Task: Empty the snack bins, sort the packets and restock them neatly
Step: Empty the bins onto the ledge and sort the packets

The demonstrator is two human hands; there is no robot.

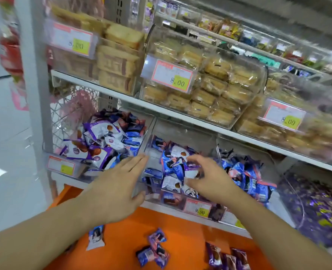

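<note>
The small blue, purple and white foil-wrapped snack packets (pixel 173 168) lie heaped in the middle clear plastic bin (pixel 151 197) on the lower shelf, with more in the left clear bin (pixel 50 152), the right clear bin (pixel 268 156), and a few loose on the orange surface (pixel 180 227) below; they look light, soft, crinkly and slippery, their contents probably crushable, so I judge they are best scooped in loose handfuls or pinched at the crimped ends, not squeezed. The left hand (pixel 114 184) is spread flat with straight fingers at the middle bin's left wall, gripping nothing; the right hand (pixel 208 176) hovers over the heap with fingers loosely curved, and whether it already holds a packet I cannot tell.
</note>
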